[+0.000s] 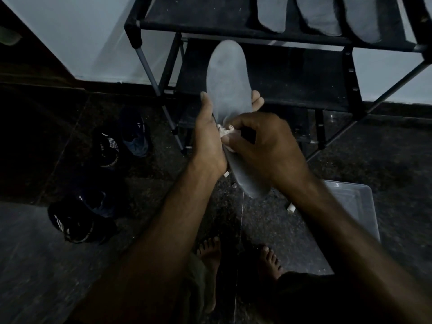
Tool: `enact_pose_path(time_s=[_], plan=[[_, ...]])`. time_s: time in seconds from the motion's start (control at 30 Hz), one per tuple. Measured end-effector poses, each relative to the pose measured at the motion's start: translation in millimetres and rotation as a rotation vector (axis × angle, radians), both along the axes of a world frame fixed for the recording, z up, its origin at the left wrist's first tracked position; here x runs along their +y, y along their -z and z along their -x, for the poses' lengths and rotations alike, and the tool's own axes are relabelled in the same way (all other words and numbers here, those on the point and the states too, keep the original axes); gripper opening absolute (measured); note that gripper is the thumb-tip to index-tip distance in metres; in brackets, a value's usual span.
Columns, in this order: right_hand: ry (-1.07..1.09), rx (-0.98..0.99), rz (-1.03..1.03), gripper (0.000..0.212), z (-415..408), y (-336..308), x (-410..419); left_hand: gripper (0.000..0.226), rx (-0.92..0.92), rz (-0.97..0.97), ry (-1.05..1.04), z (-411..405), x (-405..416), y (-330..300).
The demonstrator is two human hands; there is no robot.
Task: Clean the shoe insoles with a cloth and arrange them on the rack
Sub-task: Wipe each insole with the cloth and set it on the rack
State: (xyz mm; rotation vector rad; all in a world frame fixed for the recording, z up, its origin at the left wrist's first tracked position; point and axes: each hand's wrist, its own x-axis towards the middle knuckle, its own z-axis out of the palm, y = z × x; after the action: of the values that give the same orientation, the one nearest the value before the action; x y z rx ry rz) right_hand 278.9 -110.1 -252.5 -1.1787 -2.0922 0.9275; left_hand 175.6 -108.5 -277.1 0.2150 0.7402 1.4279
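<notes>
From the head camera, the scene is dim. The left hand (209, 136) cradles a pale grey insole (228, 90) from beneath: the thumb lies along its left edge and fingers (257, 101) peek out past the right edge, curled round it. The insole is long, flat and rounded at the toe, with a soft, slightly fuzzy surface and a darker smudge near the toe end; it is held tilted in the air in front of the rack (268, 36), toe pointing up and away. The right hand (268, 141) has its fingers bunched tightly on a small crumpled whitish cloth (225, 133), pressed against the middle of the insole.

The rack is a black frame of metal tubes with dark fabric shelves. On its top shelf lie three grey insoles (320, 17) side by side, of the same felt-like look. On the speckled dark stone floor (397, 160), dark sneakers (77, 218) with white stripes sit to the left, and a clear plastic box (360, 206) with rounded corners stands to the right. Two bare feet (210, 256) show below.
</notes>
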Motion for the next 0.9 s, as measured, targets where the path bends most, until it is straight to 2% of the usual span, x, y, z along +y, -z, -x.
enact_pose_path(time_s=[0.2, 0.3, 0.43, 0.77, 0.83, 0.9], plan=[[0.190, 0.043, -0.231, 0.008, 9, 11, 6, 0.080, -0.072, -0.012, 0.044, -5, -1, 3], [0.097, 0.058, -0.102, 0.009, 2, 5, 8, 0.080, -0.041, 0.003, 0.048, -4, -2, 0], [-0.115, -0.056, 0.069, 0.005, -5, -4, 5, 0.074, 0.044, 0.022, 0.007, 1, -2, -2], [0.201, 0.062, -0.270, 0.014, 12, 15, 4, 0.080, -0.095, 0.001, 0.064, -5, -1, 6], [0.153, 0.077, -0.215, 0.016, 9, 12, 5, 0.079, -0.077, 0.029, 0.060, -4, -1, 4], [0.010, 0.057, -0.079, 0.016, 3, 5, 4, 0.077, 0.002, 0.043, 0.015, 1, 0, 3]])
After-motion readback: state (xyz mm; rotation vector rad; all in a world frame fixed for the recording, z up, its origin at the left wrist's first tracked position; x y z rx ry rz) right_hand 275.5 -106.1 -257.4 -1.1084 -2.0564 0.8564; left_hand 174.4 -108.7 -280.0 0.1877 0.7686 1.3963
